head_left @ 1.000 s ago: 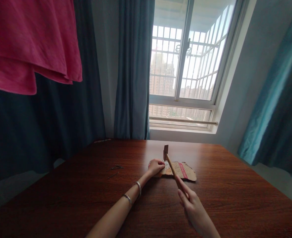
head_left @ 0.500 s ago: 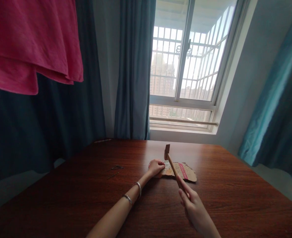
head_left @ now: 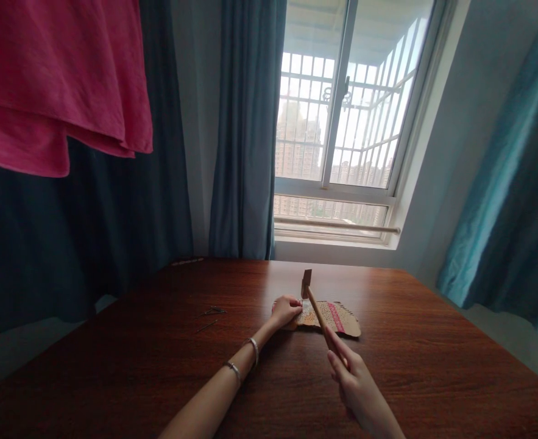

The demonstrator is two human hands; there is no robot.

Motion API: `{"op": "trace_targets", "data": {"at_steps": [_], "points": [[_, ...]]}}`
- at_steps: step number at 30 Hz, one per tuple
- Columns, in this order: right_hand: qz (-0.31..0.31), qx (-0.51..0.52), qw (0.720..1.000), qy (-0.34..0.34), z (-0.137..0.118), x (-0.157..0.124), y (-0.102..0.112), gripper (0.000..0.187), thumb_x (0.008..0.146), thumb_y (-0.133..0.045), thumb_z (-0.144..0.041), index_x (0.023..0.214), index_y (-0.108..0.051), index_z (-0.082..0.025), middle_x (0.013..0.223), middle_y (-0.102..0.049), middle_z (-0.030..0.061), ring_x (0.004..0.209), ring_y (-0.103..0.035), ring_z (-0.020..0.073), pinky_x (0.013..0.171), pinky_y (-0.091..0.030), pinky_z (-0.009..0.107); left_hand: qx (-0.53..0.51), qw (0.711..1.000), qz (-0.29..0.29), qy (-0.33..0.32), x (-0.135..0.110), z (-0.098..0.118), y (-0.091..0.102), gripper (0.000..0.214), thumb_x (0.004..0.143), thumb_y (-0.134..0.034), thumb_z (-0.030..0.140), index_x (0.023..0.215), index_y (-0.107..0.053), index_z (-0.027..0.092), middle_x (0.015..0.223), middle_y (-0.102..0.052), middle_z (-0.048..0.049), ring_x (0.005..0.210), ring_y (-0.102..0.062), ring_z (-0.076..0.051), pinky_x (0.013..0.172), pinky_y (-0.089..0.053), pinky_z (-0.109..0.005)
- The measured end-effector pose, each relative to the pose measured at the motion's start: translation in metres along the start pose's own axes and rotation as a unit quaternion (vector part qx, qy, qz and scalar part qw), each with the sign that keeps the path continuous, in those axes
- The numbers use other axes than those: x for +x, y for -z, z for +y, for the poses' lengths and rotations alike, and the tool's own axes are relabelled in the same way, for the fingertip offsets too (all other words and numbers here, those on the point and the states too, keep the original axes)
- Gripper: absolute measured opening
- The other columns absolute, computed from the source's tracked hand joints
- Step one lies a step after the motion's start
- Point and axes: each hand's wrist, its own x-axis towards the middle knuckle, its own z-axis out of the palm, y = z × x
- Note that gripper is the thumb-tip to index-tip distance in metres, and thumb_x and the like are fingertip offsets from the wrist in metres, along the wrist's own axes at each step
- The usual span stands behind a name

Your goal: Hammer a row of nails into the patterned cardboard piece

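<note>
My right hand (head_left: 350,372) is wrapped around the wooden handle of a hammer (head_left: 316,310), its head raised just above a patterned piece of cardboard (head_left: 350,323). The cardboard lies flat on the table, with a pink band, orange patches and many small dark holes or dots. At its left end, my left hand (head_left: 288,308) rests with thumb and fingers pinched around a thin, upright, nail-like piece (head_left: 302,303), directly below the hammer head. Its lower tip is too small to make out.
Several thin dark nail-like pieces (head_left: 211,312) lie on the brown wooden table (head_left: 159,372), left of my left hand. Behind the table are a barred window (head_left: 332,152) and a blue curtain (head_left: 245,134). A pink cloth (head_left: 58,85) hangs at upper left.
The view has shifted very slightly. Both hands, the hammer and the cardboard keep almost the same places; the thin piece below the hammer head shows more clearly now.
</note>
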Motion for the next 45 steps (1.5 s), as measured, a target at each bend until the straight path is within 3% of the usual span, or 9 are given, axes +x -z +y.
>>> {"op": "trace_targets", "data": {"at_steps": [8, 13, 22, 25, 27, 31, 34, 40, 45], "points": [[-0.048, 0.022, 0.998, -0.023, -0.004, -0.002, 0.001, 0.056, 0.079, -0.055, -0.050, 0.130, -0.047, -0.030, 0.131, -0.054, 0.0067, 0.123, -0.046, 0.0258, 0.084, -0.051, 0.035, -0.012, 1.000, 0.002, 0.009, 0.002, -0.002, -0.004, 0.023, 0.067, -0.059, 0.033, 0.074, -0.073, 0.017, 0.078, -0.071, -0.0027, 0.079, -0.061, -0.019, 0.067, -0.040, -0.023], [-0.032, 0.046, 0.997, -0.051, -0.006, -0.007, -0.001, 0.058, 0.078, -0.055, -0.053, 0.131, -0.046, -0.029, 0.132, -0.053, 0.0066, 0.118, -0.050, 0.0262, 0.081, -0.052, 0.034, 0.002, 1.000, 0.002, -0.019, 0.009, -0.014, -0.010, 0.023, 0.069, -0.057, 0.032, 0.072, -0.072, 0.016, 0.075, -0.070, -0.0020, 0.076, -0.060, -0.017, 0.065, -0.038, -0.022], [-0.055, 0.032, 0.998, -0.010, -0.001, -0.001, -0.004, 0.058, 0.078, -0.055, -0.055, 0.129, -0.051, -0.027, 0.130, -0.056, 0.0075, 0.124, -0.044, 0.0239, 0.094, -0.044, 0.034, 0.003, 1.000, 0.017, 0.008, 0.010, -0.018, -0.012, 0.023, 0.068, -0.058, 0.031, 0.078, -0.073, 0.017, 0.082, -0.071, -0.0025, 0.078, -0.062, -0.017, 0.066, -0.040, -0.022], [-0.037, 0.049, 0.997, -0.040, -0.001, -0.004, -0.004, 0.061, 0.075, -0.056, -0.057, 0.128, -0.053, -0.026, 0.118, -0.063, 0.0089, 0.104, -0.059, 0.0229, 0.077, -0.052, 0.029, 0.010, 1.000, 0.018, 0.015, 0.007, -0.012, -0.009, 0.023, 0.068, -0.058, 0.032, 0.076, -0.073, 0.018, 0.082, -0.072, -0.0022, 0.080, -0.062, -0.018, 0.068, -0.041, -0.023], [-0.019, 0.079, 0.995, -0.061, 0.000, -0.007, -0.005, 0.067, 0.074, -0.058, -0.057, 0.131, -0.050, -0.023, 0.091, -0.069, 0.0078, 0.073, -0.064, 0.0174, 0.059, -0.052, 0.025, 0.014, 1.000, 0.017, 0.015, 0.005, -0.009, -0.007, 0.023, 0.068, -0.058, 0.033, 0.077, -0.073, 0.018, 0.082, -0.072, -0.0020, 0.080, -0.062, -0.018, 0.069, -0.041, -0.023], [0.023, 0.135, 0.984, -0.117, 0.005, -0.011, -0.003, 0.081, 0.069, -0.067, -0.053, 0.135, -0.036, -0.017, 0.048, -0.051, -0.0075, 0.032, -0.037, 0.0055, 0.030, -0.029, 0.015, 0.023, 1.000, 0.013, 0.004, 0.007, -0.014, -0.008, 0.024, 0.068, -0.057, 0.032, 0.079, -0.073, 0.018, 0.081, -0.072, -0.0016, 0.080, -0.061, -0.018, 0.069, -0.041, -0.023], [0.022, 0.177, 0.973, -0.144, 0.008, -0.010, 0.007, 0.068, 0.062, -0.072, -0.052, 0.115, -0.047, -0.017, 0.054, -0.056, -0.0054, 0.028, -0.031, 0.0021, 0.026, -0.024, 0.014, 0.017, 1.000, 0.008, -0.014, 0.012, -0.022, -0.012, 0.024, 0.069, -0.056, 0.030, 0.079, -0.073, 0.016, 0.079, -0.071, -0.0016, 0.077, -0.062, -0.017, 0.067, -0.041, -0.022], [0.041, 0.191, 0.970, -0.142, 0.018, 0.001, 0.044, 0.043, 0.055, -0.076, -0.047, 0.073, -0.054, -0.016, 0.056, -0.059, -0.0016, 0.032, -0.038, 0.0025, 0.028, -0.028, 0.013, 0.027, 0.999, 0.007, -0.025, 0.018, -0.031, -0.017, 0.026, 0.068, -0.057, 0.028, 0.084, -0.072, 0.014, 0.078, -0.070, -0.0025, 0.072, -0.060, -0.015, 0.061, -0.039, -0.020], [0.083, 0.121, 0.977, -0.156, 0.046, 0.008, 0.080, 0.036, 0.056, -0.075, -0.040, 0.074, -0.058, -0.014, 0.058, -0.064, 0.0019, 0.039, -0.047, 0.0066, 0.031, -0.033, 0.014, 0.057, 0.998, 0.015, -0.023, 0.017, -0.031, -0.017, 0.028, 0.066, -0.059, 0.028, 0.087, -0.072, 0.016, 0.078, -0.069, -0.0017, 0.069, -0.057, -0.014, 0.061, -0.038, -0.021]]}}
